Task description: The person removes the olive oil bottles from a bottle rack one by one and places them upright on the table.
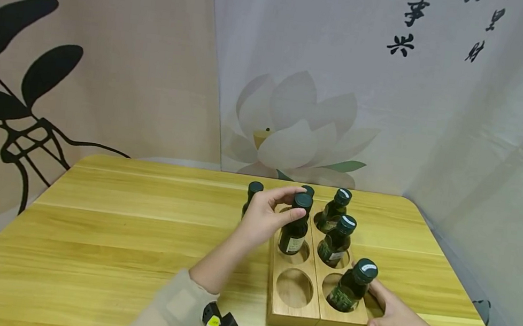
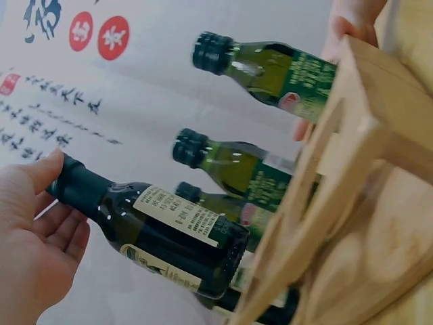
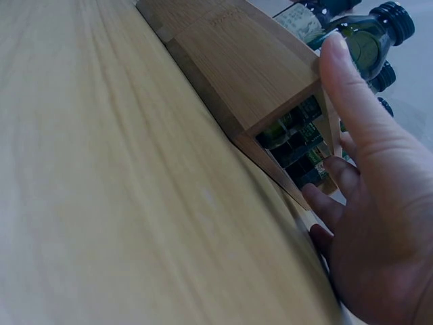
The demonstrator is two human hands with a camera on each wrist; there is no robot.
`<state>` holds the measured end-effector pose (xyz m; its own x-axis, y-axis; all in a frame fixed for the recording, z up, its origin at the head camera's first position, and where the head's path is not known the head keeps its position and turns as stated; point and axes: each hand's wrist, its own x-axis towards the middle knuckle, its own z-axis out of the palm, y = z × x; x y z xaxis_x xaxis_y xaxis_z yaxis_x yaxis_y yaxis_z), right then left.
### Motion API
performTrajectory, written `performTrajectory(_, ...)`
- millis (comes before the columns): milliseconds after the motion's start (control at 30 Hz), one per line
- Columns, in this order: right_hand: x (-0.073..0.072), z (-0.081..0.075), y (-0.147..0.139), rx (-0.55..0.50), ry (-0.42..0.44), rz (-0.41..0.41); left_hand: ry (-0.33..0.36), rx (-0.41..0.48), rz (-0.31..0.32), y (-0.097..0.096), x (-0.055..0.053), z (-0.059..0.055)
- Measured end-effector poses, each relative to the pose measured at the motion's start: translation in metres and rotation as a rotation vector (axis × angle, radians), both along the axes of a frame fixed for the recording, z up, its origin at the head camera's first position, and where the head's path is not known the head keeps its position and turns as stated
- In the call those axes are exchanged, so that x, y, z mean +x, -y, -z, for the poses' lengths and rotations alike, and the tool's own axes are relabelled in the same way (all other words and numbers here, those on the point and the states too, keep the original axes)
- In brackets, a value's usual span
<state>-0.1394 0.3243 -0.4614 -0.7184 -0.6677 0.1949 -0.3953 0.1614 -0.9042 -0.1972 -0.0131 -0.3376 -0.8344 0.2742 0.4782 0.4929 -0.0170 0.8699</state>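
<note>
- Head view, and here is the left hand [image 1: 259, 221] with its grip narrow, thumb and fingers pinching the dark cap of the held bottle [image 1: 292, 239]; that bottle is over the middle hole in the left column of the wooden rack [image 1: 293, 313]; near hole in the same column, bare wood showing at its bottom;
- same view, right column: a near bottle [image 1: 344, 295], a middle bottle [image 1: 335, 247] and a far bottle [image 1: 332, 214], one to each hole, all green-capped; one more cap [image 1: 308, 190] peeks out just behind the held bottle, and a lone bottle [image 1: 253, 190] stands left of the rack, partly hidden by the left hand;
- across at the rack's near right corner, the right hand [image 1: 396, 315], fairly wide, thumb at the corner, fingers along the side; yellowish wooden table [image 1: 113, 232] below, backdrop [image 1: 156, 65] with a pale lotus [image 1: 300, 124] behind;
- Left wrist view: thumb and fingers on the cap, and the held bottle shows its whole length, base included, outside the rack; pale labels facing the camera;
- Right wrist view: thumb up against the rack's corner, fingers spread along its open side, bottles visible through the gap.
</note>
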Motion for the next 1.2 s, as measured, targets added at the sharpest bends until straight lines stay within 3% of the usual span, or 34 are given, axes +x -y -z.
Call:
performTrajectory(267,0.000,0.002,-0.001,-0.003,0.005,0.001,-0.111,0.021,-0.024,0.014,0.000,-0.022)
performTrajectory(567,0.000,0.000,0.000,0.015,-0.007,0.022,-0.119,0.004,-0.064,0.038,0.006,-0.044)
performTrajectory(767,0.000,-0.001,0.000,0.020,0.007,0.024,-0.125,0.027,-0.075,0.056,0.005,-0.050)
performTrajectory(1200,0.000,-0.001,-0.001,0.013,0.011,0.016,-0.149,-0.001,-0.171,0.093,0.001,-0.059)
